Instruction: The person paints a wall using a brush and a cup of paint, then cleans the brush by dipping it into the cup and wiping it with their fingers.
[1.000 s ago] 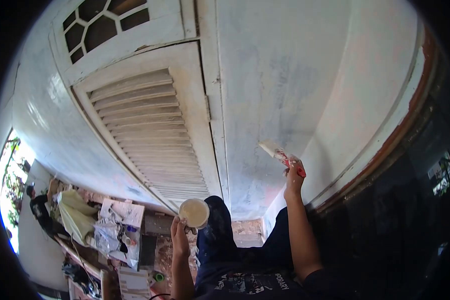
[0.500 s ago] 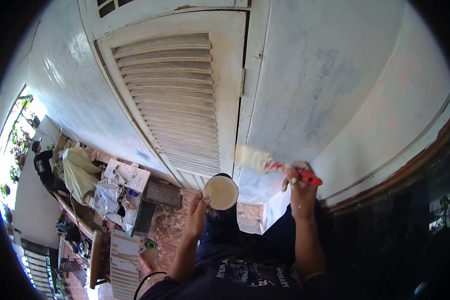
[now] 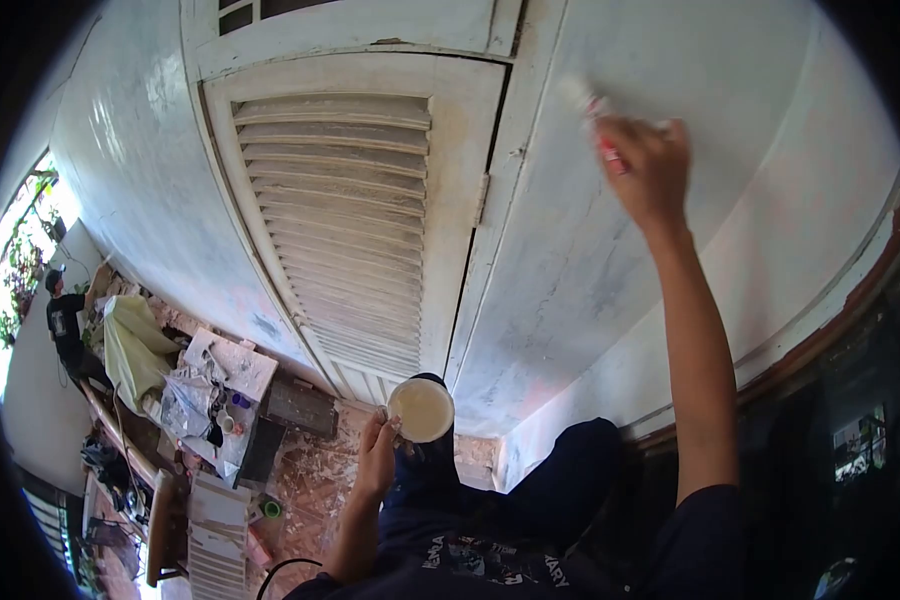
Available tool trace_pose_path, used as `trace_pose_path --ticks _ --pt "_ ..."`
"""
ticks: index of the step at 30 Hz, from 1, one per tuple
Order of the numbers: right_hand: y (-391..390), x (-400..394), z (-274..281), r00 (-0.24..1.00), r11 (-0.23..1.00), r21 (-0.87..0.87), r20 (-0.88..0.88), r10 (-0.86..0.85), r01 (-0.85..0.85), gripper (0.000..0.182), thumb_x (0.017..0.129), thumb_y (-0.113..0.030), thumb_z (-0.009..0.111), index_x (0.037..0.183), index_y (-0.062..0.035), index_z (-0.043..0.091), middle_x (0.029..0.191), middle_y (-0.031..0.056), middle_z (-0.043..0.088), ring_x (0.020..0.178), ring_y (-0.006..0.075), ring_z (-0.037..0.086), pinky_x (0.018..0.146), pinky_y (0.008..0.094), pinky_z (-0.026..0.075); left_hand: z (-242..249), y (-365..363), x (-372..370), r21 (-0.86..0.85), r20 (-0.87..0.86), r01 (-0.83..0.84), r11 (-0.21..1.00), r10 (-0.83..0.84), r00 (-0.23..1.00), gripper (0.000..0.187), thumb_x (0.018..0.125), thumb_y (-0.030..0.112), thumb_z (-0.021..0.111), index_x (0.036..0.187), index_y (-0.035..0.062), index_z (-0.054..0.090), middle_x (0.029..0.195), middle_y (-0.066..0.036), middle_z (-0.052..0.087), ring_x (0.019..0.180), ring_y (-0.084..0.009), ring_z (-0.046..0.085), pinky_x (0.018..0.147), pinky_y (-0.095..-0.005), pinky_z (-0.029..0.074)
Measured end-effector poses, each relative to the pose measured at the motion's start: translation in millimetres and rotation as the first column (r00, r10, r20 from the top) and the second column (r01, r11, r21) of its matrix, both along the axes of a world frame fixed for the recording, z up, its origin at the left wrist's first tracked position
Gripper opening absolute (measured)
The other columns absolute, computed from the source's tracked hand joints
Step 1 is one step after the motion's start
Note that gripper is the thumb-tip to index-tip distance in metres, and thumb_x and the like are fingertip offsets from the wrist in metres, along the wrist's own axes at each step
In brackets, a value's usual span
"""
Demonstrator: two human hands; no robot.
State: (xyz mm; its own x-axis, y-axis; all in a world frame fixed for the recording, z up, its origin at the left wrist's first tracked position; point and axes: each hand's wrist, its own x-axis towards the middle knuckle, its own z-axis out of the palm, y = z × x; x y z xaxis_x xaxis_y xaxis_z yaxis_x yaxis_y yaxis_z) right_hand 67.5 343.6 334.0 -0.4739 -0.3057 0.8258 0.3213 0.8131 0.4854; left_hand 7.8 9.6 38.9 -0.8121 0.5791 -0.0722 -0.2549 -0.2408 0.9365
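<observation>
My right hand (image 3: 652, 165) is raised at the upper right, closed round the red handle of a paintbrush (image 3: 610, 148). The brush's pale bristles, blurred by motion, are up against the bluish-white wall (image 3: 570, 270) beside the door frame. Low in front of my body, my left hand (image 3: 376, 450) grips the side of a round pot of cream-coloured paint (image 3: 421, 410). The pot is above my dark trouser leg, its opening facing up towards me.
A white louvred door (image 3: 340, 220) stands ahead, left of the painted wall. On the left are a cluttered table (image 3: 245, 365), a pale yellow cover (image 3: 130, 345) and a person (image 3: 67, 325) in dark clothes by the far wall. Paint specks cover the tiled floor (image 3: 310, 480).
My right hand has swung up from near my lap with the brush, whose bristles are now at the wall. My left hand and the pot have shifted slightly left and down in view.
</observation>
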Motion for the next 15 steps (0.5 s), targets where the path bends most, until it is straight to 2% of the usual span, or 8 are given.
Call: trace_pose_path --ticks 2,5,6,7,10,12,13,15 --pt "-8.6 4.0 13.8 0.980 0.992 0.080 -0.177 -0.085 0.101 0.020 0.073 -0.014 0.065 0.093 -0.0177 0.063 0.087 -0.0007 0.066 0.069 0.0142 0.060 0.066 0.0335 0.034 -2.7 -5.4 0.1 -0.012 0.013 -0.012 1.000 0.012 1.000 0.014 0.092 0.011 0.041 0.092 0.0001 0.050 0.072 -0.005 0.054 0.059 -0.0106 0.050 0.054 -0.0234 0.042" --pt "-5.4 -15.7 -11.7 0.992 0.994 0.021 -0.062 -0.109 0.111 0.019 0.075 -0.013 0.062 0.093 -0.0165 0.062 0.079 -0.0001 0.064 0.066 0.0145 0.058 0.065 0.0341 0.035 -1.9 -7.8 -3.1 0.023 0.020 -0.015 1.000 0.015 1.000 0.015 0.092 0.012 0.042 0.093 -0.0003 0.051 0.072 -0.005 0.054 0.059 -0.0106 0.050 0.055 -0.0235 0.041" --pt "10.6 -29.3 -42.2 0.994 0.995 0.022 0.036 -0.101 0.101 0.017 0.077 -0.011 0.058 0.094 -0.0156 0.062 0.069 0.0018 0.059 0.060 0.0165 0.056 0.063 0.0347 0.038 -3.9 -9.9 -5.1 -0.016 0.012 0.017 1.000 -0.017 1.000 0.016 0.091 0.013 0.042 0.096 0.0013 0.052 0.081 -0.004 0.054 0.073 -0.0102 0.050 0.066 -0.0235 0.041" --pt "6.6 -34.2 -71.7 0.978 0.982 0.069 0.097 -0.184 0.177 0.015 0.078 -0.009 0.057 0.091 -0.0153 0.061 0.062 0.0032 0.054 0.057 0.0173 0.055 0.062 0.0350 0.040 -5.3 -13.5 -5.5 -0.058 0.006 0.053 0.997 -0.053 0.999 0.018 0.091 0.015 0.043 0.099 0.0029 0.053 0.091 -0.003 0.055 0.087 -0.0097 0.050 0.077 -0.0236 0.041" --pt "-5.2 -32.3 -170.1 0.949 0.987 -0.094 0.300 -0.098 0.132 0.012 0.072 -0.011 0.060 0.084 -0.0139 0.059 0.061 0.0025 0.057 0.057 0.0150 0.057 0.064 0.0353 0.041 1.4 -20.0 -5.1 0.016 0.086 0.081 0.997 -0.082 0.993 0.017 0.091 0.016 0.044 0.097 0.0034 0.053 0.086 -0.002 0.053 0.082 -0.0091 0.050 0.073 -0.0225 0.041" --pt "-3.5 -21.8 -237.1 0.896 0.978 -0.174 0.444 -0.025 0.113 0.007 0.074 -0.014 0.059 0.080 -0.0152 0.058 0.060 0.0013 0.057 0.058 0.0149 0.058 0.068 0.0365 0.039 5.5 -23.1 -2.1 0.025 0.063 0.054 0.998 -0.055 0.997 0.016 0.090 0.016 0.044 0.096 0.0034 0.053 0.085 -0.001 0.053 0.079 -0.0088 0.049 0.071 -0.0223 0.041" --pt "-10.3 -14.1 -254.6 0.864 0.960 -0.256 0.502 0.029 0.116 0.004 0.075 -0.014 0.058 0.079 -0.0157 0.058 0.060 0.0013 0.057 0.057 0.0160 0.058 0.070 0.0370 0.038 6.9 -24.8 -2.7 0.015 0.034 0.033 0.999 -0.034 0.999 0.016 0.090 0.016 0.045 0.096 0.0035 0.053 0.084 -0.001 0.052 0.077 -0.0086 0.049 0.068 -0.0222 0.042" --pt "-25.3 -2.4 -254.9 0.806 0.811 -0.515 0.583 0.096 0.276 0.002 0.077 -0.014 0.058 0.076 -0.0154 0.057 0.058 0.0023 0.058 0.058 0.0193 0.058 0.071 0.0359 0.037 2.7 -25.8 -3.4 0.055 0.034 0.028 0.998 -0.030 0.999 0.015 0.089 0.014 0.045 0.096 0.0032 0.053 0.084 -0.001 0.052 0.075 -0.0084 0.048 0.062 -0.0218 0.041"
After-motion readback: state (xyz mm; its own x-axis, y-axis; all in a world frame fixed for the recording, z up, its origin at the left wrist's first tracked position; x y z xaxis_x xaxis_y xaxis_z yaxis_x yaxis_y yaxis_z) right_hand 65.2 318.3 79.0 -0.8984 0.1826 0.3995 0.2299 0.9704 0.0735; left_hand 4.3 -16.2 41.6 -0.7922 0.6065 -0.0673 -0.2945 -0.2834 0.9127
